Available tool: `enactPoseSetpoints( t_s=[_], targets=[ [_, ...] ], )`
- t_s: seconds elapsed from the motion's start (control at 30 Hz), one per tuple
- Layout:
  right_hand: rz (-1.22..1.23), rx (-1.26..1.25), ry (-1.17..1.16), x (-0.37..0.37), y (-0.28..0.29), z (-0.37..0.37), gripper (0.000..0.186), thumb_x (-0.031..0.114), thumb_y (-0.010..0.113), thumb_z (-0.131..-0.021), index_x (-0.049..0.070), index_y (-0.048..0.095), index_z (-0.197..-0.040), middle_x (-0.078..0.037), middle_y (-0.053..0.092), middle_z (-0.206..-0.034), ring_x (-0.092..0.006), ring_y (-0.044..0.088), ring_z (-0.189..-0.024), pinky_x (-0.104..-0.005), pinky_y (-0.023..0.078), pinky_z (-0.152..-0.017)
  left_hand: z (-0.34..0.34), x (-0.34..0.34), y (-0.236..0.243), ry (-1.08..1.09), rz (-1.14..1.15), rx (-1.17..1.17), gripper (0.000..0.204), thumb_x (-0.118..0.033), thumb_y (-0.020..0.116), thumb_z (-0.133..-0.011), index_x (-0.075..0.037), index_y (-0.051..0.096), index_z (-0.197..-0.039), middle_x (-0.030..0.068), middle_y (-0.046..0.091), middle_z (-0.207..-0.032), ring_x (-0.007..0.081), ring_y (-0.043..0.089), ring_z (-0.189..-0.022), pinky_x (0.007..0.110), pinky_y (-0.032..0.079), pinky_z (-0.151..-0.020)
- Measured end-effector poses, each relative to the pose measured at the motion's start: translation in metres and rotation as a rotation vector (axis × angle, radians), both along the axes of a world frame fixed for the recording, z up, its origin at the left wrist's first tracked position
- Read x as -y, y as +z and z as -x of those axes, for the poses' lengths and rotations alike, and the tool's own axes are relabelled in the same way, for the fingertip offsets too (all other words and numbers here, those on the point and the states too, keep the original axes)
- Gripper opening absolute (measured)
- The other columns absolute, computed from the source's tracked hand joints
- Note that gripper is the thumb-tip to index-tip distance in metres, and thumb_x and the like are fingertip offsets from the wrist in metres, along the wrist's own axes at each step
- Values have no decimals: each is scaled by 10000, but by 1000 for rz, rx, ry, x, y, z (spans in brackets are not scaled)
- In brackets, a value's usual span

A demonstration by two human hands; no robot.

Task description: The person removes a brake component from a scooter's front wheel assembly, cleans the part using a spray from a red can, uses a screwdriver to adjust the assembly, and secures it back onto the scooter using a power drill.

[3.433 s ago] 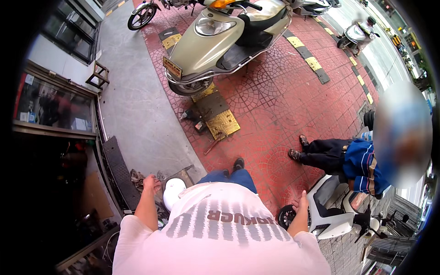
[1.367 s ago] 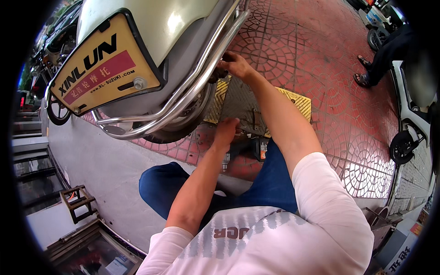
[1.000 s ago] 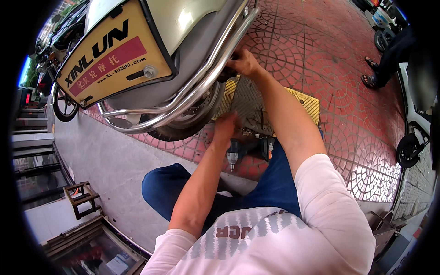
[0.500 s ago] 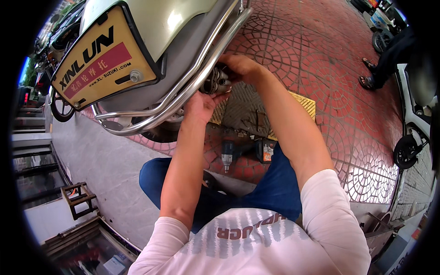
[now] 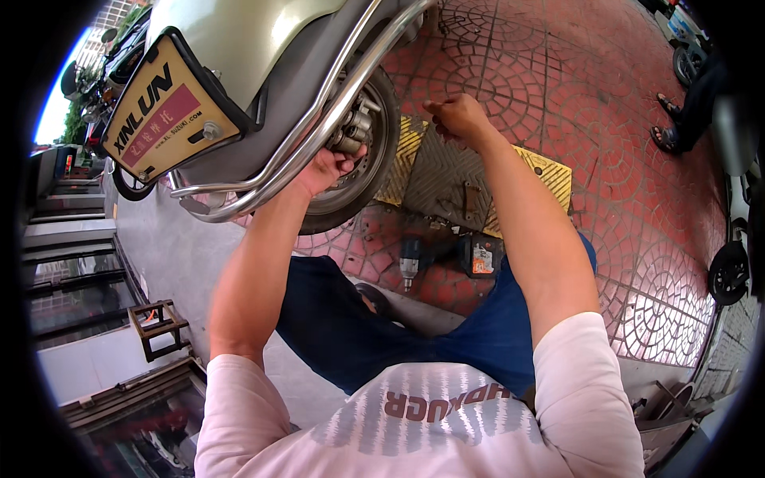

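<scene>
A metal brake caliper (image 5: 351, 133) sits beside the scooter's wheel (image 5: 388, 131), with the disc partly showing behind it. Curled fingers of my left hand (image 5: 325, 169) hold the caliper from below. My right hand (image 5: 462, 119) is apart from the scooter, above the black-and-yellow ramp mat (image 5: 434, 171). Its fingers are bent in and pressed together; whatever they may hold is too small to make out. Chrome guard rails (image 5: 319, 135) of the scooter run just above my left wrist.
Between my knees, a cordless impact wrench (image 5: 409, 261) with a battery (image 5: 480, 256) lies on the red paving. A small dark bracket (image 5: 472, 201) rests on the mat. A wooden stool (image 5: 158, 328) stands left. Someone's sandalled feet (image 5: 666, 127) and a parked scooter (image 5: 729, 271) are at right.
My right hand has come away from the caliper and moved right, over the mat. My left hand stays at the caliper. More of the wheel and caliper shows now.
</scene>
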State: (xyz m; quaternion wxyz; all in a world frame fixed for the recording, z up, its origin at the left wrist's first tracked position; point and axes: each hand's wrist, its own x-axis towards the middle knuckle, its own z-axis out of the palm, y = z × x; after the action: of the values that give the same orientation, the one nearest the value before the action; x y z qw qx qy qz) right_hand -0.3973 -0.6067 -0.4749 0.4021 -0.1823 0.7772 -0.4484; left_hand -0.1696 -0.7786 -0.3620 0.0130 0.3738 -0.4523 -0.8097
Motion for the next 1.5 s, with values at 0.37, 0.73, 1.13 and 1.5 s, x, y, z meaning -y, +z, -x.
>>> enactPoseSetpoints(
  t_s=[0.37,0.73,1.13,1.5],
  targets=[
    [-568,-132,14,-78,-134,-5,471,415,651,-951,-37,747,-860,-161,746,-789,-282,726,-729,-422,564,-701,1,4,-7,-9,4,-30,605,-607,519,-1025,-67,675,-1248,151,762,-1094,306,736,-829,365,521,-643],
    [-645,-21,-137,-112,-190,-39,557,526,729,-912,-24,755,-828,-169,726,-721,-275,725,-660,-424,567,-616,-5,18,-16,19,-35,-25,628,-594,520,-1024,-32,660,-1264,218,731,-1091,335,706,-828,435,558,-707],
    [-630,-81,-140,-112,-214,-39,508,464,805,-852,-41,746,-856,-170,728,-733,-294,725,-670,-429,571,-635,1,19,-17,-14,-16,-41,638,-589,503,-1032,-16,662,-1261,232,732,-1070,326,712,-781,455,585,-726],
    [-705,-149,-12,-118,-235,-46,589,434,749,-879,-75,718,-1174,-286,675,-1286,-372,671,-1212,-447,553,-991,-1,21,-19,-27,-35,-75,610,-577,519,-1025,-32,667,-1255,221,730,-1090,332,716,-822,464,582,-736]
  ],
)
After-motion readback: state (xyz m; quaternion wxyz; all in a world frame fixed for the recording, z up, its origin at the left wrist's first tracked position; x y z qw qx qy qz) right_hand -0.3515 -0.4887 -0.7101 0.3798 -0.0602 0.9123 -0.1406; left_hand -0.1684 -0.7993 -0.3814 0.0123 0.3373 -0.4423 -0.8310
